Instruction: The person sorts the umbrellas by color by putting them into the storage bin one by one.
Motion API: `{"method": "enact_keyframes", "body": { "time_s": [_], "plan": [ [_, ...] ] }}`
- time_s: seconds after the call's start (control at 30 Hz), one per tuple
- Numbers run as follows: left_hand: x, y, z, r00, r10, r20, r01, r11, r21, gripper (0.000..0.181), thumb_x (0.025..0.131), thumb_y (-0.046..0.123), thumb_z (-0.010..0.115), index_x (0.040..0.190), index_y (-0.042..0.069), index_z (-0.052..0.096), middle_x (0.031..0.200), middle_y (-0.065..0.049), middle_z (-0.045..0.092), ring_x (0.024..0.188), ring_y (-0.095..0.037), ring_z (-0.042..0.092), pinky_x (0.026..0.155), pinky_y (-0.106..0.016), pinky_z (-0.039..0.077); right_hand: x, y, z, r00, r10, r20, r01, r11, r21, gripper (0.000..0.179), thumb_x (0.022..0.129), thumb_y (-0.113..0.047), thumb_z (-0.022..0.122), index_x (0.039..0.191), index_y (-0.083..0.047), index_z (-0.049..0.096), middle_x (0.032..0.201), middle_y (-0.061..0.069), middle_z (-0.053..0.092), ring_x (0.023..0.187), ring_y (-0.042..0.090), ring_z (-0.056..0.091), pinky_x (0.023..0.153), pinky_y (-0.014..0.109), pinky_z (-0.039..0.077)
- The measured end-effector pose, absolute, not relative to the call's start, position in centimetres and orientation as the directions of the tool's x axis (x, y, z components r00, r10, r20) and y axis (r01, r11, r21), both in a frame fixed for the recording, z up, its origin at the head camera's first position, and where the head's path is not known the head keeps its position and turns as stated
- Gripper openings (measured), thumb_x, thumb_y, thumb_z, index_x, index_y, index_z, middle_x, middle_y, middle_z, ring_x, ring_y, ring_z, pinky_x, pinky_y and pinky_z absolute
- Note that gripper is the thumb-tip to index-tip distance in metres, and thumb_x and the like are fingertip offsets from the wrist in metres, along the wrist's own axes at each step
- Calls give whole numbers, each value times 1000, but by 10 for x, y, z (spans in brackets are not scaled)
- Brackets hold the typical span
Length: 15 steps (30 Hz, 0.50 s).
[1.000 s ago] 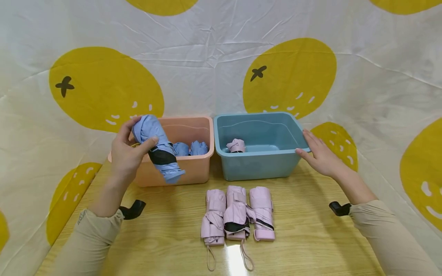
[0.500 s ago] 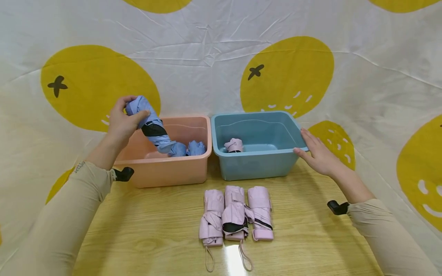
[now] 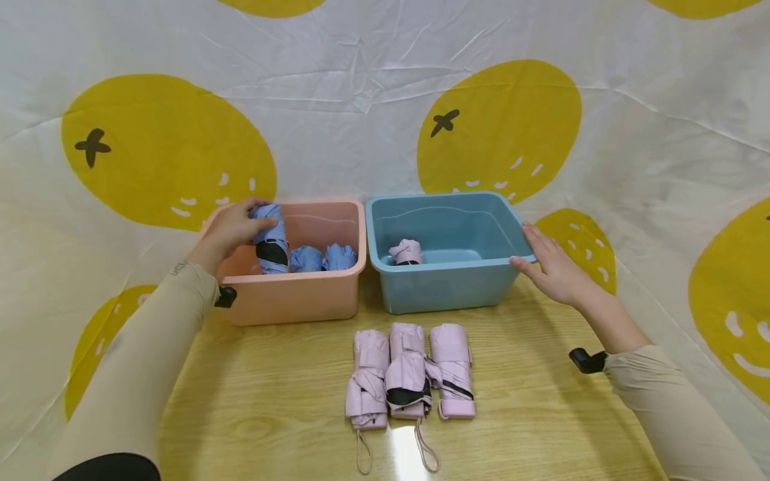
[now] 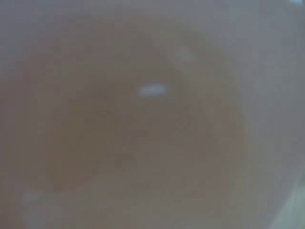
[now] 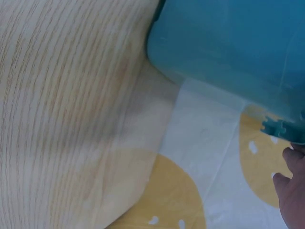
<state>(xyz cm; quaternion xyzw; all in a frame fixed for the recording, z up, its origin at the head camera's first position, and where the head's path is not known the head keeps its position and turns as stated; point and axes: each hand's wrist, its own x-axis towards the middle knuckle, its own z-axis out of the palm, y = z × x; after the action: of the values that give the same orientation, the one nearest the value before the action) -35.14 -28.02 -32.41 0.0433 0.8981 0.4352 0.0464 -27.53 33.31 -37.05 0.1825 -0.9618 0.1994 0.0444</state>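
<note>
In the head view my left hand point(image 3: 231, 228) grips the top end of a folded blue umbrella point(image 3: 271, 230) with a black band. The umbrella stands nearly upright in the left part of a peach bin point(image 3: 295, 300), its lower end hidden behind the front rim. Two more blue umbrellas, one point(image 3: 305, 258) beside the other point(image 3: 340, 256), sit to its right. My right hand point(image 3: 556, 270) rests with extended fingers on the right rim of a blue bin point(image 3: 445, 290), which holds one pink umbrella point(image 3: 407, 251). The right wrist view shows fingertips point(image 5: 283, 179) at that bin's rim. Only blur fills the left wrist view.
Three folded pink umbrellas, a left one point(image 3: 368, 377), a middle one point(image 3: 409, 374) and a right one point(image 3: 454, 367), lie side by side on the wooden table point(image 3: 271, 401) before the bins. A white cloth point(image 3: 337, 147) with yellow fruit shapes hangs close behind.
My left hand has carried the blue umbrella over the peach bin's front edge and lowered it inside, turning it more upright. The right hand has stayed on the blue bin's rim.
</note>
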Motion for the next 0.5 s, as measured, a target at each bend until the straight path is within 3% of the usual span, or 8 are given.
{"method": "enact_keyframes", "body": {
  "time_s": [0.23, 0.5],
  "plan": [
    [-357, -281, -350, -981, 145, -129, 4, 681, 732, 62, 108, 20, 57, 158, -5, 30, 157, -33, 32, 125, -44, 46, 101, -54, 50, -276, 332, -373, -928, -338, 158, -373, 849, -374, 84, 110, -46, 48, 167, -3, 2, 173, 19, 2, 158, 44, 6, 126, 58, 1],
    [-360, -282, -358, -960, 179, -214, -33, 689, 724, 53, 107, 10, 55, 150, -13, 34, 143, -37, 40, 106, -44, 59, 78, -47, 63, -274, 332, -370, -930, -334, 156, -369, 851, -374, 84, 111, -45, 46, 167, -5, 0, 173, 20, 1, 157, 46, 6, 126, 59, 0]
  ]
}}
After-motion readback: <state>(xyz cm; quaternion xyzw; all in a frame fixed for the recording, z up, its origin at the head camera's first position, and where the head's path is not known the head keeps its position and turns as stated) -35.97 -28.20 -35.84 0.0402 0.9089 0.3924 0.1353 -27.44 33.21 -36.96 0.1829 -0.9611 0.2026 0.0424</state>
